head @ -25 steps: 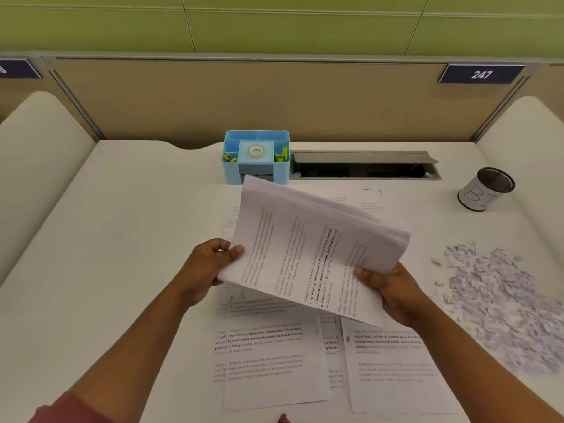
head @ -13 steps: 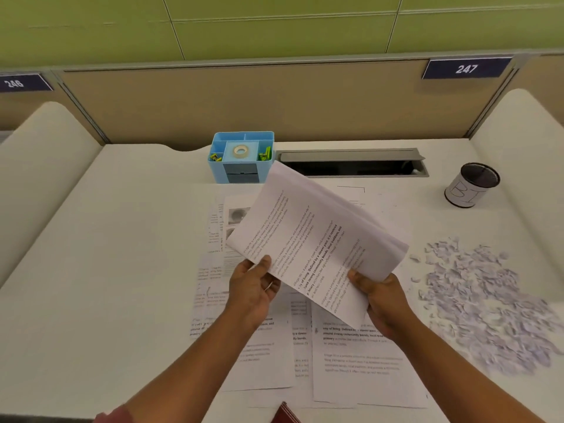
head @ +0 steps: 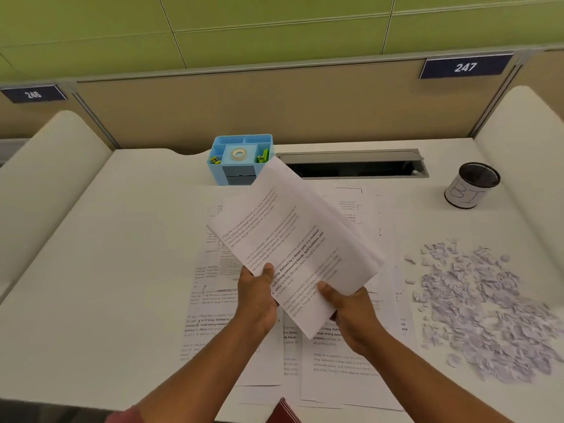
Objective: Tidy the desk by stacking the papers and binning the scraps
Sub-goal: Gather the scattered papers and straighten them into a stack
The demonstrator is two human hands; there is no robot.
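Observation:
A sheaf of printed papers [head: 293, 239] is lifted above the desk, tilted away from me. My left hand [head: 258, 297] grips its lower left edge, thumb on top. My right hand [head: 348, 312] grips its lower right corner, thumb on the printed side. More printed sheets [head: 341, 370] lie spread flat on the white desk [head: 106, 270] under my hands. A heap of torn paper scraps [head: 479, 309] covers the desk to the right. A small black mesh cup labelled as a bin [head: 471, 184] stands at the back right.
A blue desk organiser [head: 239, 160] with a tape roll stands at the back centre, beside an open grey cable slot [head: 351, 166]. Beige partitions wall the desk behind and at both sides. A dark red object [head: 283, 412] pokes in at the near edge.
My left hand has slid right along the sheaf's lower edge, closer to my right hand. The sheaf has turned more upright and narrower between my hands.

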